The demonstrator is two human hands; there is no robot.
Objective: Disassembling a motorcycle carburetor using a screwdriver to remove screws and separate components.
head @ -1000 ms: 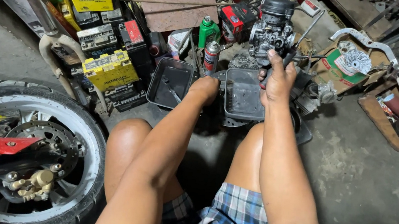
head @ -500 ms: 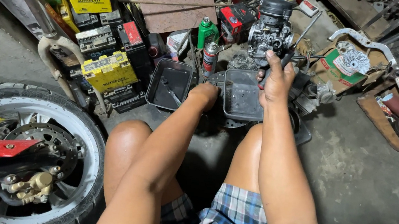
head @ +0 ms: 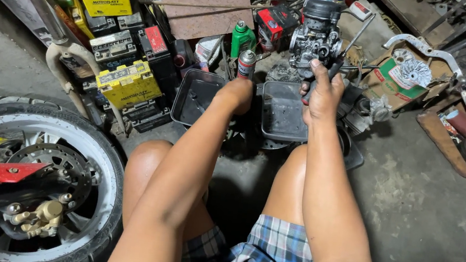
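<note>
A grey metal carburetor stands upright among parts on the floor ahead of me. My right hand is just below it, closed around a dark tool handle whose tip points up at the carburetor. My left hand hangs bent at the wrist between two dark metal trays, the left tray and the right tray. Its fingers curl down out of sight, so I cannot see whether it holds anything. My bare knees sit below both arms.
A motorcycle wheel with brake disc and red swingarm fills the lower left. Yellow and black batteries are stacked at the left. A green bottle, a spray can, a red box and a wooden tray of parts lie around.
Almost nothing differs. Both hands stay in place; my right hand shifts only slightly below the carburetor.
</note>
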